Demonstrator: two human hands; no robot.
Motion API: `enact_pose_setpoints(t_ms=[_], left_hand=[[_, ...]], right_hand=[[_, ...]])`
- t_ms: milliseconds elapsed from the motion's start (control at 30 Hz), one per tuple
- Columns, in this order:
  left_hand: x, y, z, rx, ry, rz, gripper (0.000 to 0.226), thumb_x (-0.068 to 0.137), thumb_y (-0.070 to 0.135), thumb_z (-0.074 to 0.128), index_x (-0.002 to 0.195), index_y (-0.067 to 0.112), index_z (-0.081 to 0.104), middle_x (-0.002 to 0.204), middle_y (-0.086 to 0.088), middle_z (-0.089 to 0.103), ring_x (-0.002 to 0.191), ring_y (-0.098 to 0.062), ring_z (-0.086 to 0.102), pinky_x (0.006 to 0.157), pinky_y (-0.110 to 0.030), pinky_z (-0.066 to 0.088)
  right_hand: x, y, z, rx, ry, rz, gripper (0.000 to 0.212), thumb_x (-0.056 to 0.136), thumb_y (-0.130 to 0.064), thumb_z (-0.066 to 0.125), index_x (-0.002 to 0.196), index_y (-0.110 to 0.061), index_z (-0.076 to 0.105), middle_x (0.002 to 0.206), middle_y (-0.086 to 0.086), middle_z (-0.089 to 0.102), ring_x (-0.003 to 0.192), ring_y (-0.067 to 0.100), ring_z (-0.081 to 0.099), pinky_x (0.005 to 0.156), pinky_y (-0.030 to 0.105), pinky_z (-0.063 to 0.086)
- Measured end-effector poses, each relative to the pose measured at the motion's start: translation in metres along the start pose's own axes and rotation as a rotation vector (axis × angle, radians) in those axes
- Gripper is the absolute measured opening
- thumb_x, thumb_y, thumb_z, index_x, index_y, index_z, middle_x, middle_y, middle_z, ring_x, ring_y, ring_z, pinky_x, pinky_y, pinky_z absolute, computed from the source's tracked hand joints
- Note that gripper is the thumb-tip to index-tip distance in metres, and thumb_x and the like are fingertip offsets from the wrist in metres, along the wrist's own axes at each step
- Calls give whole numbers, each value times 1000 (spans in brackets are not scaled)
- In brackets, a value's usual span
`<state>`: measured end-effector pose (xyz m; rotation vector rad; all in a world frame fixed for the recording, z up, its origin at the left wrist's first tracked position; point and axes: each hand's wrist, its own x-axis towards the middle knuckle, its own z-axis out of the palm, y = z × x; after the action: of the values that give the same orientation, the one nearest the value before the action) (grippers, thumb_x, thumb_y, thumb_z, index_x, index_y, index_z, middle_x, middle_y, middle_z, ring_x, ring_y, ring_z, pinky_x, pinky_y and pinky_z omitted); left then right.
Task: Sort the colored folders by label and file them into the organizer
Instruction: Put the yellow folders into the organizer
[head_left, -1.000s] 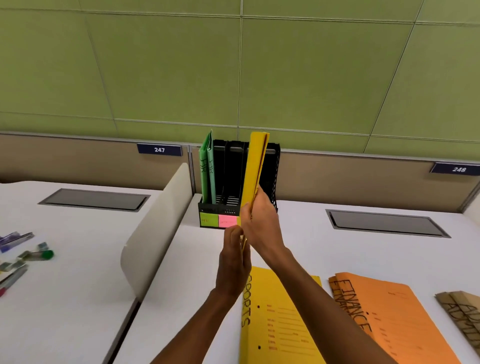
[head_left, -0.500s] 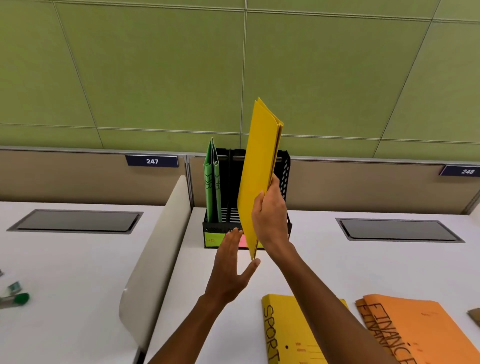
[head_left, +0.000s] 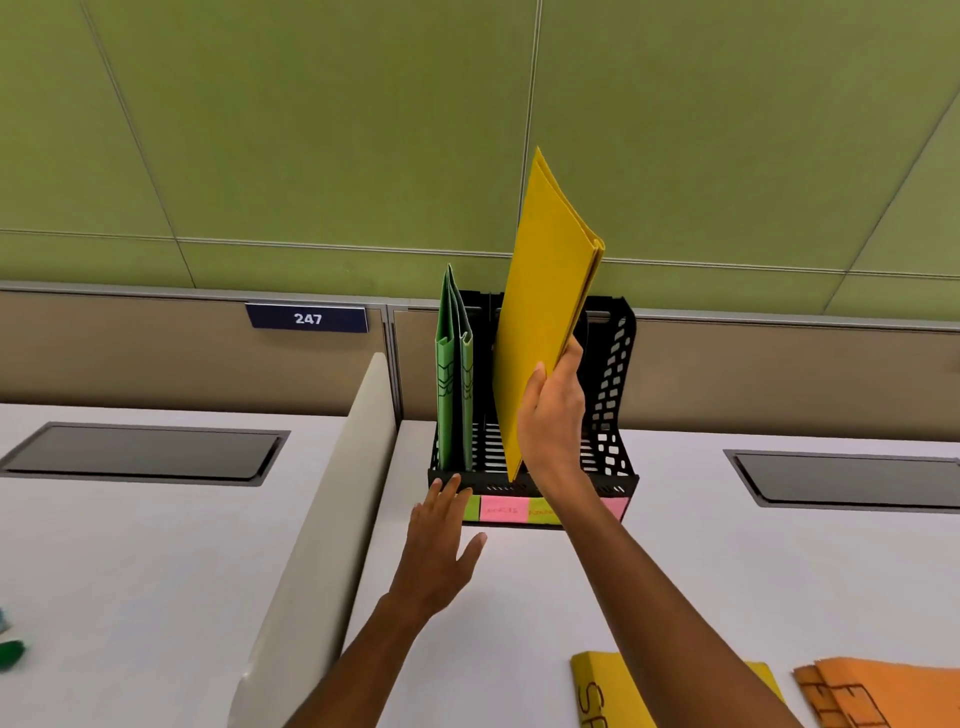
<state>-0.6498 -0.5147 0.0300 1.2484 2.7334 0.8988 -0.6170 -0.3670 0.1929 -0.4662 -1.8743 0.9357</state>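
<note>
left hand (head_left: 434, 551) dropped off yellow folder (head_left: 545, 306), open | right hand (head_left: 553, 415) grips it

The writing on the sticky labels (head_left: 503, 510) across the organizer (head_left: 613, 395) front is too small to read. The right forearm hides some labels. The bottom edge crops the flat yellow folder (head_left: 597, 696) and orange folder (head_left: 883, 696).

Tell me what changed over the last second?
The left hand let go of the yellow folder and reached to the organizer's front corner. The right hand raised the folder over the slots. The green folders stayed filed.
</note>
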Motion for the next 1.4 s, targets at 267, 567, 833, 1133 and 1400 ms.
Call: enact_pose_setpoints(t_ms=[267, 567, 833, 1133, 1400], left_hand=[[22, -24, 29, 103, 30, -7, 60, 98, 35, 46, 152, 20, 25, 163, 3, -3, 151, -17, -7, 120, -41, -2], [25, -28, 45, 63, 79, -40, 72, 89, 35, 56, 153, 20, 25, 164, 4, 7, 152, -17, -2, 121, -47, 8], [25, -26, 46, 84, 74, -56, 80, 84, 42, 59, 153, 17, 27, 163, 1, 12, 152, -20, 3, 119, -50, 12], [24, -25, 44, 107, 48, -60, 79, 85, 47, 55, 153, 20, 26, 163, 4, 4, 151, -18, -5, 121, -53, 13], [24, -25, 42, 99, 52, -54, 74, 85, 46, 56, 150, 20, 33, 163, 4, 4, 152, -19, -3, 120, -55, 17]], right_hand=[[-4, 38, 35, -13, 58, -3, 29, 104, -24, 33, 132, -18, 33, 96, 1, 54, 66, 2, 49, 57, 12, 42], [-3, 47, 40, 49, 165, -6, 23, 103, -18, 36, 126, -22, 35, 80, -4, 49, 57, 4, 42, 50, 11, 37], [-7, 40, 45, 139, 219, -26, 21, 104, -16, 35, 125, -19, 34, 81, -6, 48, 60, 2, 46, 51, 8, 37], [4, 45, 64, 146, 172, 14, 35, 104, -25, 34, 136, -35, 23, 134, 6, 43, 114, 11, 50, 89, 30, 53], [1, 57, 70, 140, -39, 13, 56, 99, -15, 48, 148, -25, 24, 139, -8, 38, 127, 1, 42, 98, 11, 41]])
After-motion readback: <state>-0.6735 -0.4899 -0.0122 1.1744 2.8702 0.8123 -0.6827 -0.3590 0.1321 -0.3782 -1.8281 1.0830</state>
